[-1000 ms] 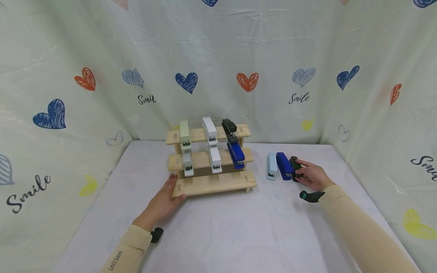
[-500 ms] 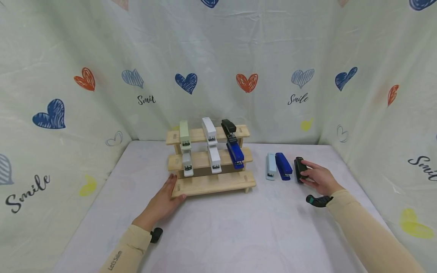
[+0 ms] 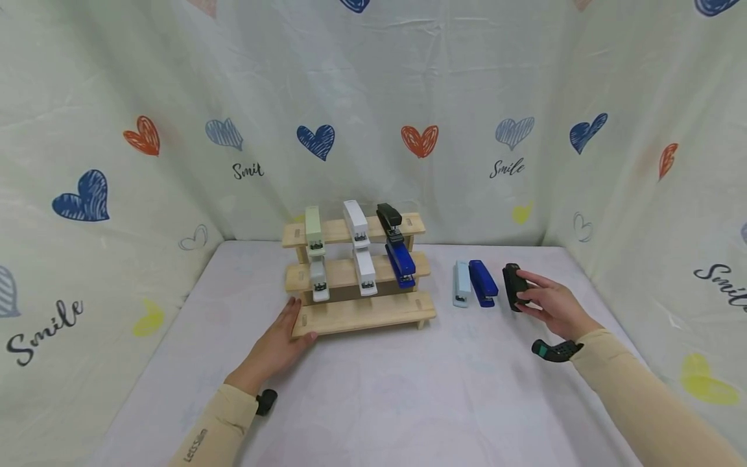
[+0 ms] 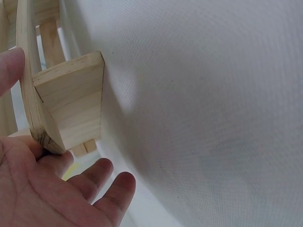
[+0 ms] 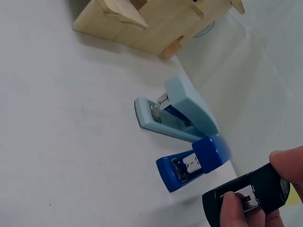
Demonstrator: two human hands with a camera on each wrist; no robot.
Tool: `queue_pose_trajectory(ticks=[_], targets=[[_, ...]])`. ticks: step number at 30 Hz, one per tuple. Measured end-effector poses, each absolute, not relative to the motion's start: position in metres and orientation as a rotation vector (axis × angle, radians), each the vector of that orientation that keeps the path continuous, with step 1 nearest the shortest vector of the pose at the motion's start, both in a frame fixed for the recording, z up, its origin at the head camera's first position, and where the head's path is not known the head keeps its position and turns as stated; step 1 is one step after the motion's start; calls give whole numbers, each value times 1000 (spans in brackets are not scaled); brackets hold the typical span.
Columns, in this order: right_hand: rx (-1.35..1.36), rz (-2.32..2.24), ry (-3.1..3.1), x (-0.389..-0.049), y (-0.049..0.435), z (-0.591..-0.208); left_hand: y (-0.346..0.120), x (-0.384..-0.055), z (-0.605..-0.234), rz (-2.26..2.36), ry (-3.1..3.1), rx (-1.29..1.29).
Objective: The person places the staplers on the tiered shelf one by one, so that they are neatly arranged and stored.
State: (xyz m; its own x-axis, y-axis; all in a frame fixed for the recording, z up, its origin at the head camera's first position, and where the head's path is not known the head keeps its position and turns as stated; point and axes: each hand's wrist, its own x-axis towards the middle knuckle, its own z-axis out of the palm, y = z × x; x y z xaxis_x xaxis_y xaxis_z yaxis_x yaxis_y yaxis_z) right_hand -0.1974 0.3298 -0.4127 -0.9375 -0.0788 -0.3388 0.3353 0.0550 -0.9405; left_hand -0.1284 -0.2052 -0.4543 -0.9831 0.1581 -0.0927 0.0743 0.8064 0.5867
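My right hand (image 3: 551, 305) pinches a black stapler (image 3: 511, 287) between thumb and fingers, at the right of the table. In the right wrist view the black stapler (image 5: 248, 194) appears close over the cloth, its nose between my fingers. Left of it, a blue stapler (image 3: 483, 283) and a light blue stapler (image 3: 461, 284) lie side by side. My left hand (image 3: 274, 347) grips the left end of the lowest shelf of a three-tier wooden rack (image 3: 364, 312). In the left wrist view the board end (image 4: 40, 118) sits between thumb and fingers.
On the rack's top tier stand a green stapler (image 3: 313, 228), a white stapler (image 3: 355, 220) and another black stapler (image 3: 390, 217). The middle tier bears a grey stapler (image 3: 318, 275), a second white stapler (image 3: 364, 269) and a second blue stapler (image 3: 400, 263). A patterned curtain (image 3: 373, 84) surrounds the table.
My right hand has moved the black stapler rightward, opening a gap between it and the blue stapler. My left hand has stayed on the rack.
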Motion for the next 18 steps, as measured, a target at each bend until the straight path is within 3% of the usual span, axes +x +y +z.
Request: queue_pose_trajectory(ticks=[18], targets=[[92,-1961,1978,-168,291,-390,-207,-129,-457,914,2860,192]])
